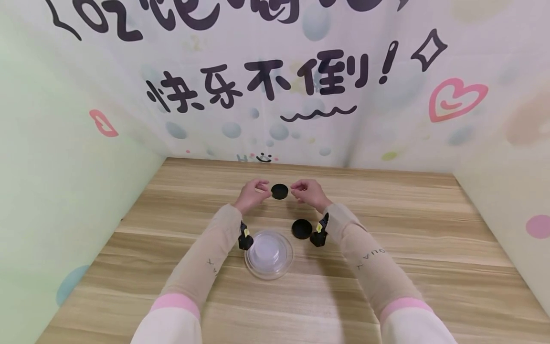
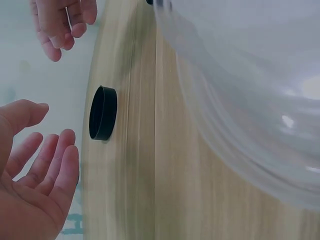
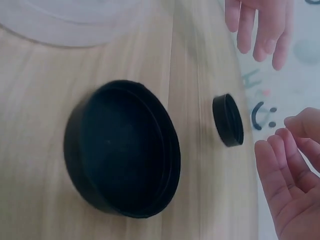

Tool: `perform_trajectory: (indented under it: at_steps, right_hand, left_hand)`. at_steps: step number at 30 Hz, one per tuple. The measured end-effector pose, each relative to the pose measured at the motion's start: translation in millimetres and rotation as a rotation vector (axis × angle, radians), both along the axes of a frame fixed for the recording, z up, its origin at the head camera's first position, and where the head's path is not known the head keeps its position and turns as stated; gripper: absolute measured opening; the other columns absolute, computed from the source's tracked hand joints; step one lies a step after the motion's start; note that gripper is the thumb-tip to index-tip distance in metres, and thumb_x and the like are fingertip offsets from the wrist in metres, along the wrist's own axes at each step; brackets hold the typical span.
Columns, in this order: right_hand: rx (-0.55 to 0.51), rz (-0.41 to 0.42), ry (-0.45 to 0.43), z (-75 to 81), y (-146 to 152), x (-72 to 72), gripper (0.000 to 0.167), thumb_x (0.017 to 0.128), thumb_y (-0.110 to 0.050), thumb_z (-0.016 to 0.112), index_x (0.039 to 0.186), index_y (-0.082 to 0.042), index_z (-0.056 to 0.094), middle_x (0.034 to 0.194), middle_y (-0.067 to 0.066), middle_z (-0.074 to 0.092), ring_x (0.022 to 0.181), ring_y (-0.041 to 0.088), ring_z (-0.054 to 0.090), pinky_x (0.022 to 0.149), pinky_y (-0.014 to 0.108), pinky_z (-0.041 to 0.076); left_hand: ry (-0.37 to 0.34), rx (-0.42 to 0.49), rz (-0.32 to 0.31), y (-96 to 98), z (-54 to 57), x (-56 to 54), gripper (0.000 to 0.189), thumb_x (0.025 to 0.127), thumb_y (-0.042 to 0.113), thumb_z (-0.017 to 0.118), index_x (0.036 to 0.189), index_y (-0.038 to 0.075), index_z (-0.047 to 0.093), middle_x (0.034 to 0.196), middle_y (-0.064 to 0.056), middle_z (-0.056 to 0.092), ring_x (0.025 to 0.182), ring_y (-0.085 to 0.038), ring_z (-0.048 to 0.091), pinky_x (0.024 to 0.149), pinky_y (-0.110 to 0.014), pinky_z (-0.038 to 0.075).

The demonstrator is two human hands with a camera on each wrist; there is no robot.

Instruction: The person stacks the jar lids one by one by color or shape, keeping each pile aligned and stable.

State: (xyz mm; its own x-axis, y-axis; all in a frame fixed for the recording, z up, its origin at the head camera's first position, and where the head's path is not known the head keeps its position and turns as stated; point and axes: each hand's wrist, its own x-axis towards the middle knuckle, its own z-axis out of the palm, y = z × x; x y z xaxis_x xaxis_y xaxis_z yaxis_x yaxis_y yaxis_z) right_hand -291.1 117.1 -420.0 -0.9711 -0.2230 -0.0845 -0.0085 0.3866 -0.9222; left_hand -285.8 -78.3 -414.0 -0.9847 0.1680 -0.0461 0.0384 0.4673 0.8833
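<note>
A shallow round black lid (image 1: 280, 191) lies on the table with its hollow side up. My left hand (image 1: 253, 195) is just left of it and my right hand (image 1: 310, 192) just right. The left wrist view shows gaps between this lid (image 2: 103, 114) and both hands; their fingers are loosely bent around nothing. Nearer to me, by the right wrist, lies a second black lid (image 3: 122, 150), also hollow side up. Beside it, to the left, stands a clear round plastic container (image 1: 268, 253) on a wider transparent rim or dish; whether these are separate pieces I cannot tell.
The wood-grain table (image 1: 412, 229) meets a printed cloth backdrop (image 1: 258, 114) behind the hands. Pale walls rise at the left and right sides. A small black wrist camera (image 1: 245, 239) overhangs the clear container's left edge; another (image 1: 319, 234) sits beside the nearer lid.
</note>
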Motion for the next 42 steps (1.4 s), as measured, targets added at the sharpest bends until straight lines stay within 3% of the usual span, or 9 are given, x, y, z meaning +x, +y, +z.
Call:
perform_trajectory:
  at_steps: [6,13,19,23,28,32,37,39,42]
  right_hand:
    - [0.056,-0.051,-0.03,-4.9,0,-6.6,0.031,0.085,-0.005,0.054,0.113,0.009,0.052,0.101,0.022,0.056,0.091,0.034,0.055,0.077,0.042,0.048]
    - [0.035,-0.061,-0.05,-32.3,5,-19.2,0.029,0.084,-0.011,0.059,0.107,0.006,0.056,0.095,0.018,0.06,0.062,0.016,0.059,0.059,0.026,0.05]
    - [-0.005,-0.033,-0.027,-88.0,13,-61.7,0.033,0.082,-0.021,0.063,0.102,0.003,0.058,0.085,0.014,0.06,0.063,0.019,0.059,0.053,0.027,0.05]
    - [0.125,-0.064,-0.111,-22.0,-7,-15.2,0.036,0.088,-0.014,0.054,0.115,0.01,0.049,0.105,0.023,0.056,0.08,0.027,0.059,0.068,0.031,0.051]
    - [0.164,-0.041,-0.069,-3.9,-12,-0.1,0.038,0.087,-0.013,0.054,0.115,0.012,0.048,0.106,0.025,0.055,0.082,0.031,0.059,0.067,0.028,0.05]
    - [0.158,0.024,-0.008,-52.9,-3,-37.8,0.046,0.081,-0.025,0.063,0.115,0.004,0.052,0.101,0.017,0.06,0.073,0.022,0.06,0.063,0.029,0.05]
    - [0.172,0.099,0.039,-119.1,7,-89.8,0.059,0.077,-0.034,0.067,0.122,-0.001,0.049,0.104,0.013,0.059,0.078,0.02,0.059,0.068,0.03,0.048]
    - [0.182,0.108,0.04,-116.0,5,-87.4,0.059,0.077,-0.033,0.067,0.123,0.0,0.048,0.103,0.013,0.058,0.078,0.019,0.059,0.07,0.03,0.048]
    - [0.213,0.086,-0.005,-82.1,-5,-61.9,0.056,0.079,-0.026,0.066,0.122,0.004,0.046,0.102,0.015,0.057,0.075,0.022,0.059,0.068,0.031,0.048]
  left_hand:
    - [-0.052,-0.002,0.025,0.7,-13.0,-11.1,0.046,0.08,0.008,0.062,0.123,-0.002,0.047,0.105,-0.016,0.057,0.096,-0.023,0.054,0.078,-0.028,0.046]
    - [0.009,-0.028,-0.032,-17.2,-143.4,-103.1,0.064,0.072,0.033,0.072,0.125,0.006,0.047,0.111,-0.008,0.057,0.099,-0.016,0.054,0.081,-0.026,0.044]
    - [-0.016,-0.018,-0.055,-18.0,-133.5,-95.1,0.063,0.076,0.029,0.068,0.128,0.004,0.043,0.121,-0.012,0.052,0.108,-0.022,0.05,0.088,-0.032,0.042]
    - [-0.065,0.018,-0.114,-21.9,-139.6,-102.3,0.07,0.074,0.036,0.069,0.131,0.008,0.039,0.124,-0.009,0.05,0.112,-0.021,0.046,0.091,-0.033,0.039]
    - [-0.137,0.0,-0.181,-16.0,-91.5,-69.6,0.073,0.079,0.034,0.064,0.137,0.008,0.028,0.134,-0.01,0.04,0.12,-0.021,0.039,0.097,-0.032,0.034]
    - [-0.156,-0.039,-0.214,-10.3,-49.6,-39.3,0.069,0.083,0.03,0.06,0.137,0.005,0.027,0.137,-0.011,0.036,0.123,-0.022,0.034,0.1,-0.032,0.029]
    - [-0.116,-0.061,-0.267,-13.9,-88.0,-68.9,0.067,0.082,0.036,0.059,0.136,0.006,0.031,0.136,-0.01,0.037,0.121,-0.022,0.037,0.098,-0.033,0.032]
    - [-0.089,-0.067,-0.285,-15.9,-99.2,-76.4,0.068,0.081,0.04,0.06,0.135,0.006,0.033,0.135,-0.01,0.038,0.119,-0.022,0.039,0.096,-0.032,0.034]
    - [-0.118,-0.066,-0.281,-13.7,-74.2,-56.1,0.065,0.082,0.038,0.059,0.134,0.007,0.035,0.135,-0.011,0.038,0.12,-0.023,0.037,0.097,-0.034,0.032]
